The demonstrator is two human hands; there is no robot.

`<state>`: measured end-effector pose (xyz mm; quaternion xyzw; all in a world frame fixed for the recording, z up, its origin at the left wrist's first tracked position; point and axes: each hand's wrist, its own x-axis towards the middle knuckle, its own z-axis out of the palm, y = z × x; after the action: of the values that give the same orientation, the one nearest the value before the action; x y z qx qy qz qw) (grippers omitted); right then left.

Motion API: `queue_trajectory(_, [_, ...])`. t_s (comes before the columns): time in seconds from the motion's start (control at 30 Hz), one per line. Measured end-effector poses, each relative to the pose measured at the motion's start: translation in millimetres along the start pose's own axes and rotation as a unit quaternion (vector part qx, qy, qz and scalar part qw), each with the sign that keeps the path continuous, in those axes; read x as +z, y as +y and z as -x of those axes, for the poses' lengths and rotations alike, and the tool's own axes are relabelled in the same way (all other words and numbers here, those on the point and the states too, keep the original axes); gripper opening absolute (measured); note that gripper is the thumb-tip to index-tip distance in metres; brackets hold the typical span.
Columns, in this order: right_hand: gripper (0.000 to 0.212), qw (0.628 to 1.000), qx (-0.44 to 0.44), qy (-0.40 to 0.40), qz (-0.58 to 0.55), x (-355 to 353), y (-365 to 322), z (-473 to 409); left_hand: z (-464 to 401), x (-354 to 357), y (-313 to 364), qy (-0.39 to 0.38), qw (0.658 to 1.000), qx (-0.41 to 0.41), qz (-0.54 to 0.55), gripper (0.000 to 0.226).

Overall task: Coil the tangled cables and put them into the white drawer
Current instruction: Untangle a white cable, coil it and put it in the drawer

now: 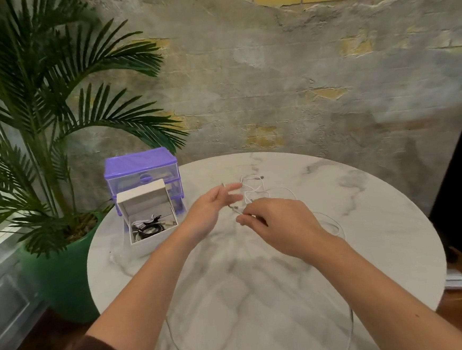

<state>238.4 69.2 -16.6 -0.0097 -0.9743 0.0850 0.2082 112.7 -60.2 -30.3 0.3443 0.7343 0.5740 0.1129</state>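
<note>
White cable [256, 189] blurred, partly hidden behind hands, ends unclear

I'm seeing a white marble table [260, 283] with grey veining, white cables [255, 188], a white drawer [143, 198] at 9 o'clock holding black cords [149, 228], purple organizer [141, 168] behind, green pot [63, 271].

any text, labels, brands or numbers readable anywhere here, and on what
None can be read.
Purple drawer unit: no label visible.
White drawer: plain; the cables inside show no legible print.
White cable near the hands: connectors too small to show any marking.
</note>
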Motion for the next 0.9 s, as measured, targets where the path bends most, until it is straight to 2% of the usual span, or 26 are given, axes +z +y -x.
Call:
queue_trajectory(0.1, [0.035,1.0,0.002,0.027,-0.012,-4,4,-4,5,4,-6,-0.033,0.999,-0.002,-0.026,0.032])
queue_trajectory(0.23, [0.041,0.996,0.037,0.08,0.0,-7,16,-11,9,6,-2,-0.049,0.999,-0.007,-0.005,0.038])
queue_trajectory(0.43, [0.045,0.993,0.076,0.092,0.012,-19,22,-16,10,13,9,-0.066,0.998,-0.004,0.001,0.036])
queue_trajectory(0.53, [0.047,0.99,0.097,0.095,-0.036,-21,22,-18,10,15,13,-0.072,0.993,-0.03,0.085,0.036])
queue_trajectory(0.63, [0.049,0.977,0.128,0.079,-0.151,-17,24,-23,10,18,13,-0.071,0.976,-0.07,0.194,0.037])
queue_trajectory(0.73, [0.05,0.958,0.141,0.06,-0.244,-9,30,-28,12,21,16,-0.091,0.963,-0.086,0.24,0.041])
queue_trajectory(0.8, [0.051,0.954,0.146,0.044,-0.259,-6,32,-28,13,23,16,-0.097,0.959,-0.094,0.251,0.038])
queue_trajectory(0.9, [0.049,0.963,0.151,0.027,-0.222,-3,32,-24,12,24,15,-0.08,0.95,-0.108,0.283,0.035])
